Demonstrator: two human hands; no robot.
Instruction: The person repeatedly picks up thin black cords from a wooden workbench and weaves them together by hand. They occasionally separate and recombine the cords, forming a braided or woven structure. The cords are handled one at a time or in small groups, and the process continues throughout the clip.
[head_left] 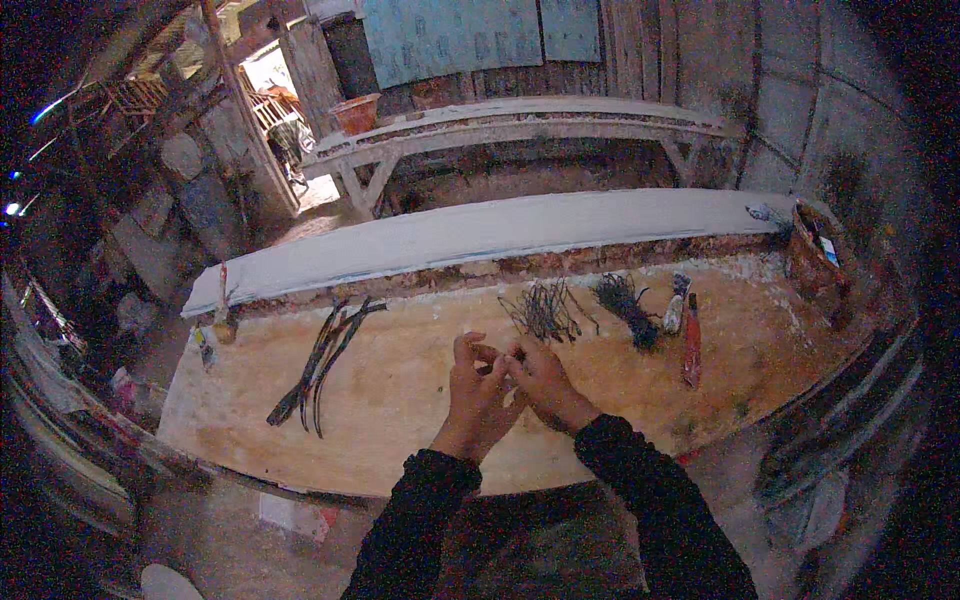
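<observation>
My left hand (476, 392) and my right hand (550, 384) meet over the middle of a wooden tabletop (400, 420). The fingertips of both are pinched together. Whatever they hold is too small and dark to make out. Just beyond them lies a loose bunch of thin dark strands (548, 312). To its right is a thicker bundle of dark cords (626, 308), with a small pale object (674, 312) and a slim red tool (692, 345) beside it. Several long dark strips (325, 358) lie toward the left.
A pale raised board (480, 240) runs along the table's far side. At the right end stands a brown container (815, 255); at the left end, a small pot with an upright stick (224, 325). Farther back are a long bench (520, 125) and a reddish pot (357, 114).
</observation>
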